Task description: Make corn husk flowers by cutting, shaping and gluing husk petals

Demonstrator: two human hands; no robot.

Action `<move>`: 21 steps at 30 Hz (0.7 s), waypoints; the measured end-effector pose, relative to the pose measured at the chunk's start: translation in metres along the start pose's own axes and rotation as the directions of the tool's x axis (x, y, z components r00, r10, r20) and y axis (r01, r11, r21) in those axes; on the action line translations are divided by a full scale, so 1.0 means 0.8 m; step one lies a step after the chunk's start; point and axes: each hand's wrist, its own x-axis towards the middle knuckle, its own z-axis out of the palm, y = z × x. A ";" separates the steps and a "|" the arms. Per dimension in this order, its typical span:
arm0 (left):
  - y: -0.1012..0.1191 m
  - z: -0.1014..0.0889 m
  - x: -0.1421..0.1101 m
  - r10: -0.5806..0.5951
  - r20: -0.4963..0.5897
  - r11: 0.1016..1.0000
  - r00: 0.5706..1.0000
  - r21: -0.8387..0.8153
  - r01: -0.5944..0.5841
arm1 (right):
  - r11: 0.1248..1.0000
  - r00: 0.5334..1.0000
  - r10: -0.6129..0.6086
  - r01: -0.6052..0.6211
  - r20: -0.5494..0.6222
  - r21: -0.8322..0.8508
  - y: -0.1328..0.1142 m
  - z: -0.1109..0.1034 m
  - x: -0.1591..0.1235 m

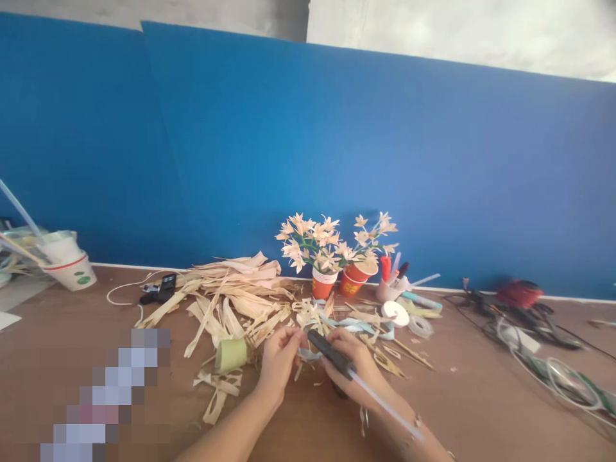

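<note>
1. Here, the right hand (355, 364) is closed around a black glue gun (330, 353); its tip points away from the person, toward the left hand's fingertips.
2. A translucent stick (385, 405) comes out of the gun's rear and runs back above the right forearm.
3. The left hand (280, 360) has thumb and fingers drawn together just beside the tip; whether something small is pinched there, I cannot tell.
4. Left of that hand, a green cup (231, 355) lies on its side, near pale dried strips (245, 292).
5. Beyond both hands, pale flowers (315, 240) stand in patterned cups (323, 284), with a white roll (395, 314) to their right.
</note>
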 end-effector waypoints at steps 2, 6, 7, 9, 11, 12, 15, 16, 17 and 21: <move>-0.001 0.000 0.000 -0.004 -0.002 1.000 1.000 -0.008 0.004 | 1.000 1.000 -0.003 0.003 -0.001 0.006 0.005 0.003 -0.001; -0.002 0.001 0.000 -0.003 0.005 1.000 1.000 -0.004 0.003 | 1.000 1.000 0.000 0.000 0.002 0.005 0.011 0.005 -0.002; -0.002 0.001 0.000 0.000 0.010 1.000 1.000 -0.002 0.000 | 1.000 1.000 0.002 -0.002 0.002 0.004 0.011 0.006 -0.002; -0.002 0.001 0.000 0.009 0.018 1.000 1.000 -0.003 -0.009 | 1.000 1.000 0.001 -0.001 0.001 0.002 0.012 0.006 -0.002; -0.003 0.000 0.000 0.011 0.020 1.000 1.000 -0.002 -0.011 | 1.000 1.000 0.000 0.000 0.000 0.000 0.013 0.006 -0.002; -0.004 0.000 0.000 0.009 0.020 1.000 1.000 0.002 -0.009 | 1.000 1.000 0.002 -0.002 0.001 -0.002 0.013 0.007 -0.002; -0.004 0.000 -0.001 0.006 0.023 1.000 1.000 0.013 -0.006 | 1.000 1.000 0.008 -0.008 0.003 -0.007 0.014 0.007 -0.002; -0.004 0.000 -0.001 0.007 0.024 1.000 1.000 0.013 -0.007 | 1.000 1.000 0.007 -0.007 0.002 -0.007 0.014 0.007 -0.002; -0.003 0.000 -0.001 0.008 0.025 1.000 1.000 0.012 -0.008 | 1.000 1.000 0.005 -0.005 -0.001 -0.006 0.014 0.007 -0.002; 0.000 0.001 -0.002 0.008 0.024 1.000 1.000 -0.004 -0.008 | 1.000 1.000 -0.007 0.007 -0.004 -0.004 0.015 0.007 -0.003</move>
